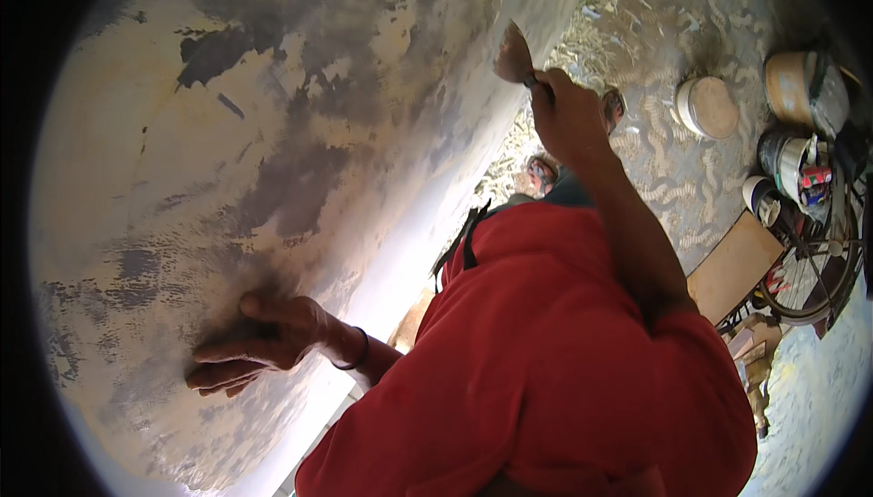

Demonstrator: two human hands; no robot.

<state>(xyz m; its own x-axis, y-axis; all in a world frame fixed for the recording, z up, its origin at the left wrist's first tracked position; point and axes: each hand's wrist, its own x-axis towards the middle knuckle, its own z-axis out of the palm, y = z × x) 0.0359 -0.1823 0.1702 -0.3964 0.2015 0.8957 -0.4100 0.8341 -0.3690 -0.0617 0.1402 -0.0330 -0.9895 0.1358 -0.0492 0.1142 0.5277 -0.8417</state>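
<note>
A wall (pixel 300 179) with patchy pale paint and dark grey bare spots fills the left of the head view. My left hand (pixel 264 347) rests against its lower part, fingers stretched out and holding nothing; a dark band circles that wrist. Farther up, my right hand (pixel 573 120) is closed round the handle of a putty knife (pixel 515 53). The knife's broad, worn blade points up and left, close to the wall; whether its edge touches the surface I cannot tell.
Pale scraps (pixel 600 29) litter the patterned floor (pixel 677 170) along the wall's foot. To the right stand a round lidded tub (pixel 707 108), a larger bucket (pixel 791 88), a white bucket of items (pixel 800 170), a brown board (pixel 735 261) and a bicycle wheel (pixel 809 283).
</note>
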